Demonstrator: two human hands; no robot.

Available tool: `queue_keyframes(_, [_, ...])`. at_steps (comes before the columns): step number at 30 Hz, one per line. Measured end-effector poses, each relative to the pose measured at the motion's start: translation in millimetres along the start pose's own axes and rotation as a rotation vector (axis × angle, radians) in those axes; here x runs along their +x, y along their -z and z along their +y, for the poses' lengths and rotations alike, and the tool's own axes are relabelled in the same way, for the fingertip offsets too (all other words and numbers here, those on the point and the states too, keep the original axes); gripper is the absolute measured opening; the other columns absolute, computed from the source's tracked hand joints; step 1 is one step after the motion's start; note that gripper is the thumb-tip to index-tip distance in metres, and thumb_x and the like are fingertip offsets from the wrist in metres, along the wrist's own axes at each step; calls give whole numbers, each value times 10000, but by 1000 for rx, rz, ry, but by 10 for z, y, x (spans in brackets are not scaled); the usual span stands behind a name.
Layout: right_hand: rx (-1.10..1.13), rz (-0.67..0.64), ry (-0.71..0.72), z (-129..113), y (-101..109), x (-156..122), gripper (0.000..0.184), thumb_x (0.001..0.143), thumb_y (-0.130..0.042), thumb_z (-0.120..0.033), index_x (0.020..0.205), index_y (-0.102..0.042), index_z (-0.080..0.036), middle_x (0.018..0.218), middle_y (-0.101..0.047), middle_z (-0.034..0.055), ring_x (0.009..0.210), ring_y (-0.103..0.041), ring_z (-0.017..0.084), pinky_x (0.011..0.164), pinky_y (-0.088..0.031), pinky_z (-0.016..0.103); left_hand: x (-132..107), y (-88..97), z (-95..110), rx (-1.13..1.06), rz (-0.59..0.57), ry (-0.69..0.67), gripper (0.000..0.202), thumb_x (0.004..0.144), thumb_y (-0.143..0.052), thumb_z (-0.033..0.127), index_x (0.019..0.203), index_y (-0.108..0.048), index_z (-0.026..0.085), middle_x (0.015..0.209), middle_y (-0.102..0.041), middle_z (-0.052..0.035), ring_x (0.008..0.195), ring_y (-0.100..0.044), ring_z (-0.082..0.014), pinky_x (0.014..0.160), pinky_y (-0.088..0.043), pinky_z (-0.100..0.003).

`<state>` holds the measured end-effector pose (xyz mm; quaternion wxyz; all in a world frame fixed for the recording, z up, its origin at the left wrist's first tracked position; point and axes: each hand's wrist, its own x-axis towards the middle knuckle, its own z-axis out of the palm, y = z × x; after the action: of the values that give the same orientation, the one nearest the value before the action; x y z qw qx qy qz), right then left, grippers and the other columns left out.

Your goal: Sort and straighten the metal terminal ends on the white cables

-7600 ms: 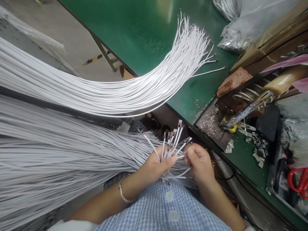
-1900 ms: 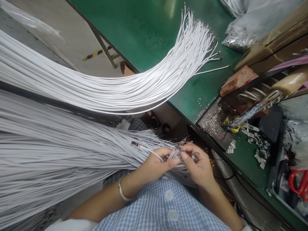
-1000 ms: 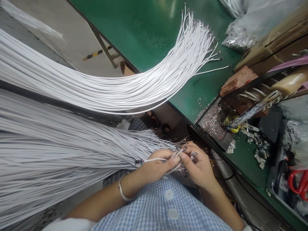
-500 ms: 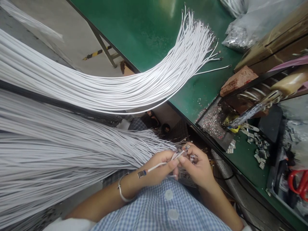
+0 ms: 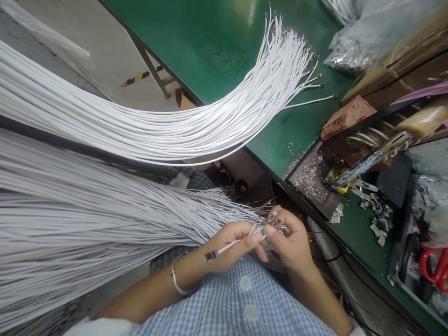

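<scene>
My left hand is closed around a few white cables in front of my checked apron. One cable end with a metal USB connector sticks out over the back of that hand, towards the wrist. Close against it, my right hand pinches the ends of cables, where several small metal connectors show between the fingers. Exactly which connector each finger grips is partly hidden. Just beyond my hands lie the tips of a large bundle of grey-white cables.
A second thick bundle of white cables arches onto the green table. To the right are a soldering iron, a brick piece, loose metal connector shells, red-handled scissors and a plastic bag.
The fingers of both hands have shifted slightly around the connectors. The cable end over my left hand has moved a little to the right and down. Both bundles lie as before.
</scene>
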<state>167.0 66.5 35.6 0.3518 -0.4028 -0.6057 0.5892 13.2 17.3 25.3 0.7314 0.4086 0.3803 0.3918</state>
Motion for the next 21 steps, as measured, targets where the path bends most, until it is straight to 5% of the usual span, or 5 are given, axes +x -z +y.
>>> queue_keyframes(6, [10,-10,-13,12,32,-13,175,801,-571,-283,662,-500,-204,668,-455,-16,623,-432,132,580,-364,263,-5,5,-7,-13,-4,8,375,901,-422,331,743,-687,117,761,-688,-78,758,-622,-174,756,-462,-292])
queue_keyframes(11, [3,90,-68,29,49,-37,150,810,-580,-309,945,-604,-248,808,-564,4,687,-519,139,594,-410,252,-6,11,-32,-28,-8,28,308,889,-454,334,857,-669,117,740,-711,-71,729,-644,-170,724,-470,-284])
queue_keyframes(21, [-49,121,-37,15,80,-30,132,848,-533,-199,872,-648,-258,781,-601,-28,698,-535,108,619,-400,212,-11,7,-84,-30,61,20,301,887,-454,342,843,-670,137,727,-709,-49,728,-633,-167,739,-451,-285])
